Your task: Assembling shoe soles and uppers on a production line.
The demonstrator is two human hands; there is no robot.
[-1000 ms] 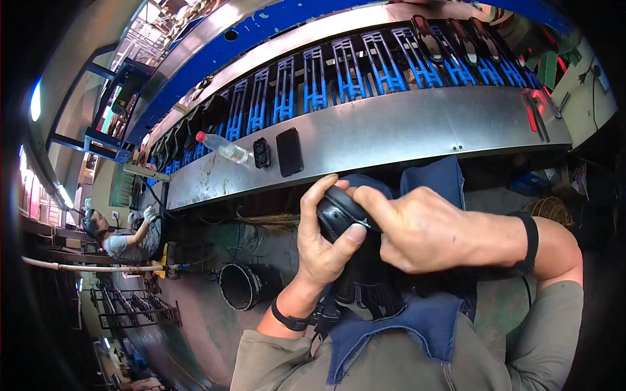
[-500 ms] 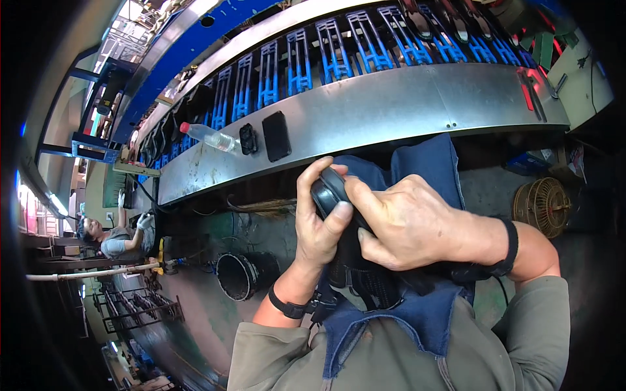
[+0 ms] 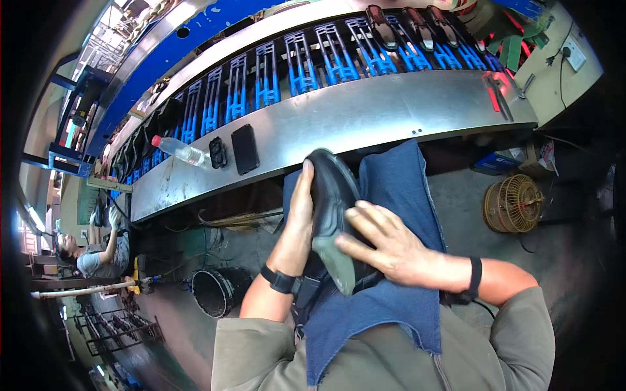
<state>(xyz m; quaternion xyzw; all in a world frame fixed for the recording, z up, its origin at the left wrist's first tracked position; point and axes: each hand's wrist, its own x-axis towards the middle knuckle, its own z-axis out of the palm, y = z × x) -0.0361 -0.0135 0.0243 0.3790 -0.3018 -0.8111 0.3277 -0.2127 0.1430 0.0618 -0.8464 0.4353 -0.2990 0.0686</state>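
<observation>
A black leather shoe (image 3: 334, 195) lies over my lap, its toe pointing away toward the bench. From its ankle opening sticks a grey-green shoe last (image 3: 338, 264). My left hand (image 3: 301, 207) is wrapped along the shoe's left side, thumb up near the toe; its other fingers are hidden. On the other side my right hand (image 3: 391, 244) has its fingers stretched out and apart, slightly blurred, at the shoe's side and by the last. A blue denim apron (image 3: 398, 189) covers my lap beneath.
Ahead runs a metal bench (image 3: 313, 124) carrying a bottle (image 3: 182, 152), a phone (image 3: 245, 148) and red-handled pliers (image 3: 493, 98). Behind it are blue racks (image 3: 267, 75) with several shoes. A black bucket (image 3: 215, 292), a round wire fan (image 3: 515, 203) and a co-worker (image 3: 98, 257) are around me.
The shoe has been turned, so its upper and the last now show. My right hand has loosened its grip and spread its fingers. The whole view has shifted slightly.
</observation>
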